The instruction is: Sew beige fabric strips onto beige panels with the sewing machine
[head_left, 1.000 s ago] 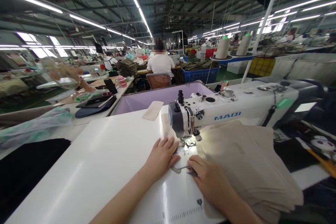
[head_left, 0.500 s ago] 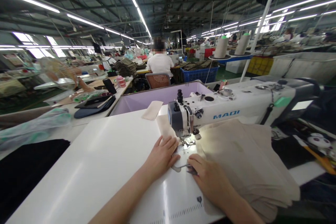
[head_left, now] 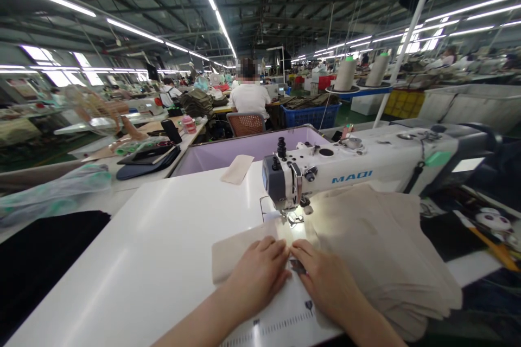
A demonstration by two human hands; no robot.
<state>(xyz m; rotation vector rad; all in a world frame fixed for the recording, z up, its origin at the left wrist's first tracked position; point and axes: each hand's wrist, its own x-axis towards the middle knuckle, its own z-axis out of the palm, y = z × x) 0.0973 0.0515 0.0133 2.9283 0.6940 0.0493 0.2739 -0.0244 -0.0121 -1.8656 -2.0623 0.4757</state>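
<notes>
A small beige fabric piece (head_left: 232, 249) lies on the white machine table, its right end at the presser foot (head_left: 296, 219) of the sewing machine (head_left: 342, 165). My left hand (head_left: 262, 268) rests on this piece, fingers bent and pressed together on its near edge. Close beside it, my right hand (head_left: 325, 276) has its thumb and fingers drawn together at the edge of the cloth in front of the foot. A small dark object (head_left: 299, 267) shows beneath the right fingers; its kind I cannot make out. The fabric's edge is partly hidden by both hands.
Stacked beige fabric pieces (head_left: 374, 238) lie right of the needle, under the machine arm. Another beige piece (head_left: 237, 169) sits at the table's far edge, before a lilac bin (head_left: 244, 146). Thread cones (head_left: 344, 74) stand behind. A person in white (head_left: 249, 96) sits ahead.
The fabric piece has swung from pointing away beside the machine head to lying leftward across the table. My left hand has moved nearer and right, up to the right hand, which has hardly moved.
</notes>
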